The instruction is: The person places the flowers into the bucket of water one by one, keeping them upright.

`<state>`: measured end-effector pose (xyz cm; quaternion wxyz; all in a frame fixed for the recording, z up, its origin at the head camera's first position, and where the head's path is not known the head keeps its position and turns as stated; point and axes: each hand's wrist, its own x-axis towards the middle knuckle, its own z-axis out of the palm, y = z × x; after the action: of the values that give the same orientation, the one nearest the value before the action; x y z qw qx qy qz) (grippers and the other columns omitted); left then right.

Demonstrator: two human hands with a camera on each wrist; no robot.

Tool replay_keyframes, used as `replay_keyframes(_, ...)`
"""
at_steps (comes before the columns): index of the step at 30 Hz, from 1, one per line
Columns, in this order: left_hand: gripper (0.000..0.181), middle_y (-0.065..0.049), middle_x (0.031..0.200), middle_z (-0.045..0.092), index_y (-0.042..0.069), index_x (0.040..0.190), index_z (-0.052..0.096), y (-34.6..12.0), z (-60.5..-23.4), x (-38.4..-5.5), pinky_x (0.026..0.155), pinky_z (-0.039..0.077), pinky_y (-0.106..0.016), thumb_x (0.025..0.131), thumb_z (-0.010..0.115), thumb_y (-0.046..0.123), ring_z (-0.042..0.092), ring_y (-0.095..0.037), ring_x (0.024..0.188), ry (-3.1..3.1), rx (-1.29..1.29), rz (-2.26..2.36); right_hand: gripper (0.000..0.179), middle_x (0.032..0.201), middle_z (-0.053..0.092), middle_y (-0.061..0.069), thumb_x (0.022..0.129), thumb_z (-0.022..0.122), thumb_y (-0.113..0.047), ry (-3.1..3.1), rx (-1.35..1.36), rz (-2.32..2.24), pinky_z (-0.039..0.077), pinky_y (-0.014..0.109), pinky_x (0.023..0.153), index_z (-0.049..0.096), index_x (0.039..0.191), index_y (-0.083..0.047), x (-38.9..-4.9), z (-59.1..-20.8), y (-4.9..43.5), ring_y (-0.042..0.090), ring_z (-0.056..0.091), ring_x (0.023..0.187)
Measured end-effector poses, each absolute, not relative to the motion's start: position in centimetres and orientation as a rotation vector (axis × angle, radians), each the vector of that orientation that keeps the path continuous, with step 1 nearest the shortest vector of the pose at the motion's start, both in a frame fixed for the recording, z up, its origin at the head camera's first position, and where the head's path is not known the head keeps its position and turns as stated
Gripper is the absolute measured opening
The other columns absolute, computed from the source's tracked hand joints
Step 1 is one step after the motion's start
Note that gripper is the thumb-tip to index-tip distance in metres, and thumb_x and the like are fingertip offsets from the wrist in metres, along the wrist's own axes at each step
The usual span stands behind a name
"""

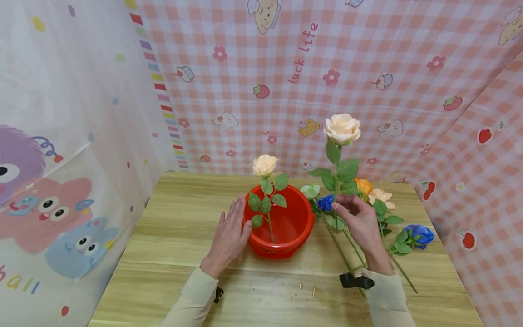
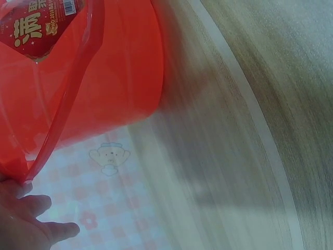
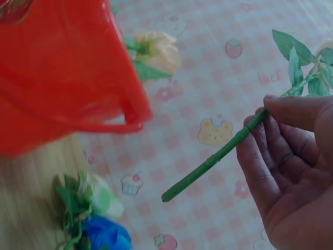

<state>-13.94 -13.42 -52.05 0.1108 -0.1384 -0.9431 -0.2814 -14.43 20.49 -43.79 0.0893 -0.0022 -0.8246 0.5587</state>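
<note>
A red plastic bucket [image 1: 274, 250] stands on the table, and a cream rose [image 1: 264, 165] leans inside it with its bloom above the rim. My left hand [image 1: 229, 237] rests its extended fingers against the bucket's left side; the left wrist view shows fingertips by the bucket's handle [image 2: 70, 99]. To the right of the bucket, my right hand [image 1: 361, 223] pinches the green stem of another cream rose [image 1: 342, 129] between thumb and fingers. That rose is upright, bloom high. In the right wrist view, the stem's bare lower end [image 3: 190, 182] sticks out below the fingers.
On the wooden table [image 1: 171, 254], right of the bucket, lie a pale green-white rose [image 1: 310, 191], two blue roses [image 1: 421, 236], an orange rose [image 1: 362, 186] and a peach rose [image 1: 381, 198]. Small wet spots [image 1: 314, 291] show near the front. Patterned curtains [image 1: 245, 113] surround the table.
</note>
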Motion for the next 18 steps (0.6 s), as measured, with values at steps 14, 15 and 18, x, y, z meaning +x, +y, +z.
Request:
replay_keyframes(14,0.065,-0.017,0.167,0.031,-0.001,0.162,0.026,-13.4,-52.1,-14.0,0.121,0.022,-0.065,0.107,0.043,0.03,0.031,-0.039,0.152,-2.762,-0.409,-0.824,0.031,0.107,0.072,0.0,0.096,0.075,-0.02,-2.32,0.026,1.803,0.055,0.019,0.079,0.072,0.118,0.001,-14.7,-42.4,17.8,0.006,0.065,0.103)
replay_keyframes(15,0.065,-0.017,0.167,0.031,-0.001,0.162,0.026,-13.4,-52.1,-14.0,0.121,0.022,-0.065,0.107,0.043,0.03,0.031,-0.039,0.152,-2.761,-0.409,-0.824,0.03,0.107,0.072,0.0,0.096,0.075,-0.02,-2.317,0.031,1.806,0.055,0.019,0.079,0.072,0.118,0.001,-14.7,-42.3,17.7,0.007,0.065,0.102)
replay_keyframes(18,0.065,-0.017,0.167,0.031,-0.001,0.162,0.026,-13.4,-52.1,-14.0,0.121,0.022,-0.065,0.108,0.043,0.03,0.031,-0.039,0.152,-2.765,-0.406,-0.824,0.03,0.105,0.072,0.0,0.096,0.075,-0.021,-2.308,0.043,1.815,0.055,0.02,0.079,0.072,0.116,0.001,-14.8,-42.2,17.1,0.009,0.065,0.1)
